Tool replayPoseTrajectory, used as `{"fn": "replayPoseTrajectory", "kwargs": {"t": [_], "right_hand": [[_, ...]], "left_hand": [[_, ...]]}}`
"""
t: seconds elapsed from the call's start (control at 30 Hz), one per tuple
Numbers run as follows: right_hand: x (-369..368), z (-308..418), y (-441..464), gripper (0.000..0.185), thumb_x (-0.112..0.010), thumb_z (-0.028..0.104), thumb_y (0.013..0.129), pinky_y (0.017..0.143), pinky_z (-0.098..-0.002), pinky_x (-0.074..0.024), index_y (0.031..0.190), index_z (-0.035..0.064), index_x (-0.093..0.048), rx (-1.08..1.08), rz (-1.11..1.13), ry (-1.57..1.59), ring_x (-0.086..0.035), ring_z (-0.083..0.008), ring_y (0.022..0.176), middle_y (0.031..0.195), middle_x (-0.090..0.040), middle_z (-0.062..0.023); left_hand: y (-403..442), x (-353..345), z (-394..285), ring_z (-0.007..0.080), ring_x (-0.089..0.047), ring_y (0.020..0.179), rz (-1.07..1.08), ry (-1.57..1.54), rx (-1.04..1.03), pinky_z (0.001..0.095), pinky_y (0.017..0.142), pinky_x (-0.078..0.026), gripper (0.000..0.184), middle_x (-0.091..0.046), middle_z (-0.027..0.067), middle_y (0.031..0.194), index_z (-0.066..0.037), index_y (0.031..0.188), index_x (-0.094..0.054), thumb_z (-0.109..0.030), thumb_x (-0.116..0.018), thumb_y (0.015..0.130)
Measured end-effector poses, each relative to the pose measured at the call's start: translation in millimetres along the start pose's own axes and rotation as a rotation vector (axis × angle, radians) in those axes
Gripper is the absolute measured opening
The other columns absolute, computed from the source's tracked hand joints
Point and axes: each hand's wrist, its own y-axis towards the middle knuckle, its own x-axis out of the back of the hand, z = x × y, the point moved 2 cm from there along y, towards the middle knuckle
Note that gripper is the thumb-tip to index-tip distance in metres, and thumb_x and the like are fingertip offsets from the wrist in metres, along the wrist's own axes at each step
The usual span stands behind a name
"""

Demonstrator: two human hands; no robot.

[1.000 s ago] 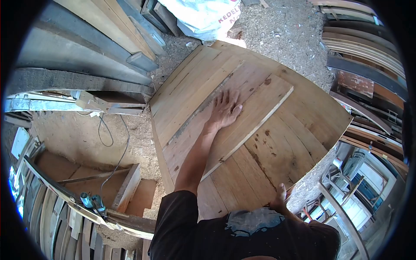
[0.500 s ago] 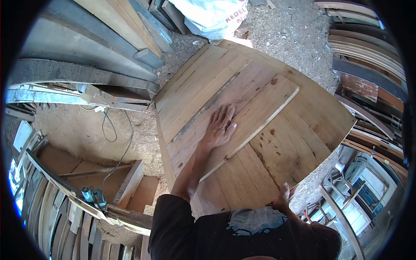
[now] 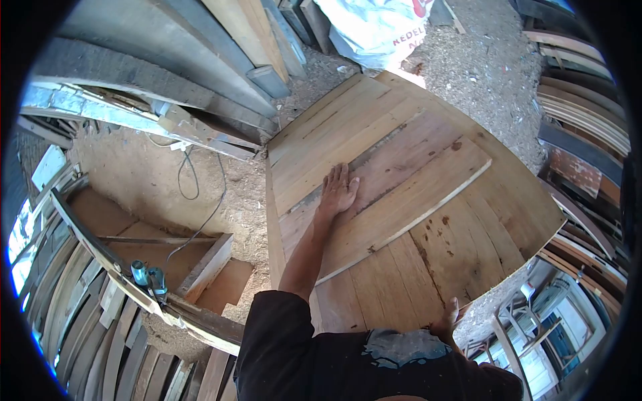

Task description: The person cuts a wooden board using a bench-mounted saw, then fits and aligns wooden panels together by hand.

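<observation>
A broad wooden panel made of joined planks lies before me. On top of it lie a reddish-brown plank and a lighter plank with a pale edge, side by side. My left hand rests flat, palm down, on the reddish-brown plank, its fingertips at a dark strip along that plank's far side. At the panel's near right edge is my right hand, thumb up against the top; its other fingers are hidden past the edge.
A blue-green power tool with a cord sits on a wooden frame at left. Long boards lean at upper left. A white sack stands beyond the panel; stacked timber lines the right side.
My left hand has slid leftward and away from me over the planks, toward the dark strip. My right hand stays at the panel's edge. The whole view has shifted.
</observation>
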Motion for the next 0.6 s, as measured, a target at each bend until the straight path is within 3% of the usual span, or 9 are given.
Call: {"fn": "replayPoseTrajectory", "kwargs": {"t": [0.07,0.17,0.3,0.37,0.43,0.5,0.53,0.6], "right_hand": [[8,-3,1,0.059,-0.054,0.039,0.100,0.090,-0.0412,-0.0531,0.139,-0.0036,-0.042,-0.065,0.006,-0.069,-0.066,-0.0290,0.106,0.123,-0.062,-0.0212],[18,-4,4,0.062,-0.054,0.041,0.100,0.094,-0.0426,-0.0512,0.141,-0.0038,-0.041,0.055,0.029,-0.272,-0.062,-0.0298,0.112,0.129,-0.058,-0.0232],[0,5,-1,0.060,-0.055,0.040,0.101,0.089,-0.0414,-0.0522,0.140,-0.0040,-0.040,0.215,0.032,-0.314,-0.065,-0.0275,0.103,0.122,-0.062,-0.0212],[6,7,-3,0.060,-0.056,0.038,0.101,0.090,-0.0419,-0.0523,0.140,-0.0041,-0.039,0.257,0.089,-0.426,-0.064,-0.0274,0.104,0.124,-0.061,-0.0209],[21,-2,-1,0.063,-0.056,0.038,0.101,0.097,-0.0440,-0.0487,0.144,-0.0034,-0.035,0.167,0.101,-0.314,-0.059,-0.0291,0.113,0.133,-0.054,-0.0217],[95,-71,20,0.067,-0.059,0.036,0.099,0.101,-0.0458,-0.0457,0.147,-0.0022,-0.032,0.274,0.172,-0.514,-0.054,-0.0306,0.120,0.138,-0.049,-0.0226],[159,-127,33,0.069,-0.061,0.035,0.099,0.104,-0.0467,-0.0442,0.149,-0.0016,-0.030,0.442,0.224,-0.709,-0.051,-0.0314,0.123,0.141,-0.046,-0.0231],[238,-184,42,0.074,-0.064,0.033,0.097,0.108,-0.0485,-0.0411,0.152,-0.0003,-0.027,0.698,0.324,-0.954,-0.046,-0.0329,0.130,0.145,-0.040,-0.0239]], "left_hand": [[0,2,-4,0.0405,-0.019,0.153,0.006,-0.002,0.020,0.0535,0.124,-0.015,0.074,-0.024,0.0225,0.164,-0.004,0.158,-0.027,-0.054,-0.033,0.103],[13,4,5,0.0418,-0.018,0.153,0.031,0.010,0.076,0.0542,0.124,-0.015,0.075,-0.023,0.0229,0.164,-0.005,0.158,-0.028,-0.055,-0.033,0.103],[46,1,31,0.0440,-0.017,0.152,0.004,0.010,0.179,0.0573,0.123,-0.016,0.073,-0.022,0.0235,0.164,-0.011,0.159,-0.029,-0.057,-0.033,0.102],[63,-4,49,0.0449,-0.022,0.150,-0.038,0.056,0.187,0.0594,0.120,-0.020,0.068,-0.027,0.0238,0.161,-0.017,0.158,-0.032,-0.056,-0.035,0.102],[78,-9,67,0.0452,-0.028,0.146,-0.072,0.100,0.198,0.0616,0.117,-0.024,0.065,-0.033,0.0237,0.157,-0.021,0.157,-0.034,-0.055,-0.037,0.102],[88,-10,78,0.0449,-0.036,0.141,-0.098,0.146,0.216,0.0637,0.114,-0.028,0.062,-0.040,0.0232,0.152,-0.025,0.156,-0.037,-0.054,-0.039,0.101],[96,-20,90,0.0425,-0.042,0.135,-0.185,0.178,0.225,0.0648,0.109,-0.033,0.059,-0.045,0.0213,0.145,-0.027,0.152,-0.041,-0.053,-0.043,0.100],[97,-18,95,0.0423,-0.041,0.136,-0.195,0.157,0.238,0.0653,0.108,-0.034,0.057,-0.045,0.0204,0.144,-0.027,0.151,-0.042,-0.052,-0.044,0.099]]}}
